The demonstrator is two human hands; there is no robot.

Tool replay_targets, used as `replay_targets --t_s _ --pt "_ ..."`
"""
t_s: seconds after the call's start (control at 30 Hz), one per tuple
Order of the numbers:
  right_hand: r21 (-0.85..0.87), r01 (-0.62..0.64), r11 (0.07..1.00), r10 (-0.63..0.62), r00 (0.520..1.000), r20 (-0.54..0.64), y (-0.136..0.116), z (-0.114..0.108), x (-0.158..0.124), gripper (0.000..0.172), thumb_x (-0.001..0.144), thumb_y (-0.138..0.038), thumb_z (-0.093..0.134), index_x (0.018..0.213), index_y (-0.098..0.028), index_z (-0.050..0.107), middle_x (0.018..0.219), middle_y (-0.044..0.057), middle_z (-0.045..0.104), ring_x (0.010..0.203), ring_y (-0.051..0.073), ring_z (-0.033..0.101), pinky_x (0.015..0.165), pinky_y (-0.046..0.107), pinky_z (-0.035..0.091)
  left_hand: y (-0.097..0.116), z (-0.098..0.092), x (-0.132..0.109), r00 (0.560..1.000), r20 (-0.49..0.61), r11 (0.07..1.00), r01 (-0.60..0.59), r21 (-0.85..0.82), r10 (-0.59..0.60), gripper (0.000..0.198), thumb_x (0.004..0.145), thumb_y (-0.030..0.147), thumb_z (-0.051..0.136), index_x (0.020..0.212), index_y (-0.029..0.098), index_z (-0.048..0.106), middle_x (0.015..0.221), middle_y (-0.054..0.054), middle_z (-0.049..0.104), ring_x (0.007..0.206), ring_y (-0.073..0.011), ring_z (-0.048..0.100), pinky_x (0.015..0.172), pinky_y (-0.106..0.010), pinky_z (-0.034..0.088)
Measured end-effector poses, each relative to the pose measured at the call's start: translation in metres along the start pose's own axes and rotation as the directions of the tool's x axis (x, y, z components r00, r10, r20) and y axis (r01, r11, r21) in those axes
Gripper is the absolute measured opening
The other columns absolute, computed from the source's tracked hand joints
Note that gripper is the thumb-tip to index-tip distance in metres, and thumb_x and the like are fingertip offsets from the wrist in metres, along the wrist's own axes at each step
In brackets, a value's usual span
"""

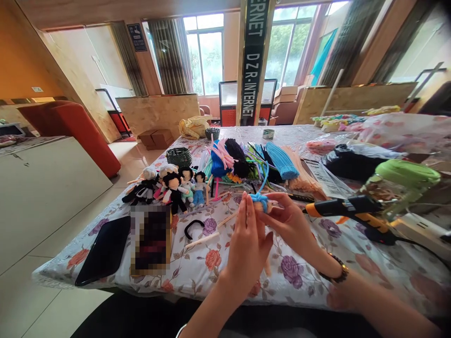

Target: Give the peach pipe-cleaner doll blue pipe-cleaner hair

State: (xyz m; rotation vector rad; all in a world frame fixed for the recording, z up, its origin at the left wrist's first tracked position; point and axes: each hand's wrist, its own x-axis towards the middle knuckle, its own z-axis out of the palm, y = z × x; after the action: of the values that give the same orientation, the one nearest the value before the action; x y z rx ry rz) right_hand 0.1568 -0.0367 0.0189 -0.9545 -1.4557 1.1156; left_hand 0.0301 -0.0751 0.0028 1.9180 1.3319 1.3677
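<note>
Between my two hands is a small pipe-cleaner doll piece [260, 203], peach below with blue strands wound on top. One loose blue pipe cleaner [263, 177] sticks up from it. My left hand [246, 234] presses against its left side with the fingers held together. On the other side, the thumb and fingers of my right hand [289, 223] pinch it; a beaded bracelet is on that wrist. Peach pipe cleaner pieces [202, 240] and a curved black one [190, 231] lie left of my hands. My fingers partly hide the held piece.
Several finished dolls [176, 185] sit at the left, behind a phone [151, 241] and a black tablet [104, 251]. Bundled pipe cleaners [280, 159] lie across the middle. A glue gun [343, 206] rests at the right, by a green-topped jar [405, 173]. A dark basket [179, 157] stands behind.
</note>
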Motion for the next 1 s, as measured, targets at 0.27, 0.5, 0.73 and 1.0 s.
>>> replay_targets --t_s 0.27,0.5,0.73,1.0 --pt "-0.080 0.167 0.983 -0.151 0.972 0.179 -0.018 -0.009 -0.004 0.029 0.087 -0.038 0.057 0.112 -0.024 0.060 0.095 0.005 0.068 0.079 0.016 0.063 0.070 0.029 0.051 0.002 -0.008 0.007 0.963 -0.011 0.883 0.242 -0.401 -0.269 0.044 0.083 0.033 0.059 0.125 0.021 0.053 0.101 -0.006 0.067 0.095 -0.0230 0.062 0.082 -0.032 0.048" --pt "-0.138 0.118 0.983 -0.116 0.993 0.022 -0.013 -0.023 0.010 0.026 0.085 -0.043 0.058 0.101 -0.023 0.065 0.091 0.004 0.069 0.081 0.018 0.064 0.069 0.028 0.051 -0.015 -0.011 0.010 0.904 0.239 0.480 0.395 -0.783 -0.355 0.028 0.070 0.026 0.072 0.096 0.019 0.066 0.093 -0.003 0.068 0.093 -0.0209 0.062 0.080 -0.029 0.047" --pt "-0.087 0.099 0.991 -0.091 0.992 0.090 -0.012 -0.021 0.011 0.028 0.086 -0.042 0.057 0.106 -0.025 0.068 0.104 0.004 0.069 0.082 0.018 0.065 0.070 0.028 0.052 -0.015 -0.012 0.013 0.880 0.374 0.284 0.453 -0.845 -0.292 0.031 0.067 0.021 0.074 0.098 0.018 0.069 0.102 -0.007 0.070 0.105 -0.0272 0.061 0.094 -0.040 0.048" --pt "-0.098 0.171 0.980 -0.151 0.972 0.180 -0.003 -0.016 0.007 0.032 0.086 -0.035 0.060 0.117 -0.029 0.063 0.107 0.004 0.068 0.085 0.018 0.064 0.074 0.031 0.054 -0.017 -0.011 0.010 0.866 0.385 0.256 0.469 -0.845 -0.318 0.027 0.066 0.019 0.075 0.093 0.018 0.070 0.090 -0.004 0.071 0.091 -0.0208 0.065 0.094 -0.038 0.048"
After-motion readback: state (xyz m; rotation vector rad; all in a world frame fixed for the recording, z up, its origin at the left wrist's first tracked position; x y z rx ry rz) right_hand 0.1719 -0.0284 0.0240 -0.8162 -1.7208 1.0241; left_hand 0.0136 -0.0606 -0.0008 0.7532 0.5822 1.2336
